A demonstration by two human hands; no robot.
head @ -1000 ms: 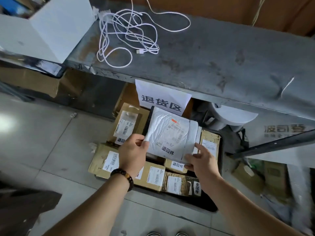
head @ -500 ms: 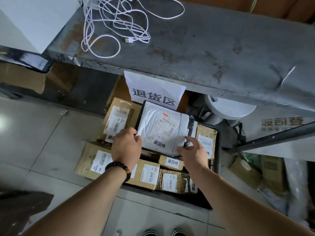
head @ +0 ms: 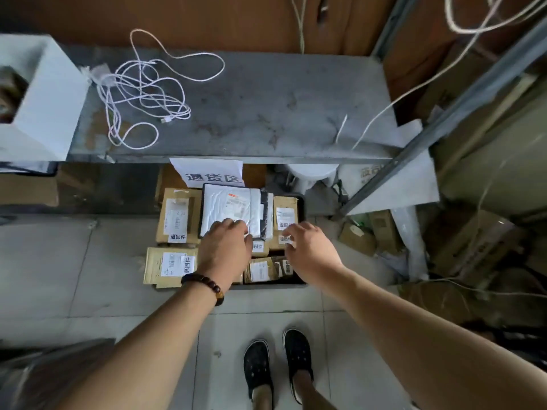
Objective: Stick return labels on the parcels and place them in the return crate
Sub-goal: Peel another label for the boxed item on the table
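Lying flat on the boxes (head: 177,217) in the black crate (head: 275,286), the white mailer (head: 229,207) sits at the crate's far side, directly below the paper sign (head: 207,173) hung from the grey table (head: 281,113). Left hand (head: 225,250): palm down, fingers loosely extended, fingertips resting on the mailer's near edge; no pinch or wrap is visible. Right hand (head: 310,250): fingers relaxed and slightly bent, holding nothing, hovering over the labelled box (head: 284,207) just right of the mailer. A bead bracelet (head: 204,287) is on the left wrist. A white cable (head: 154,96) lies tangled on the table.
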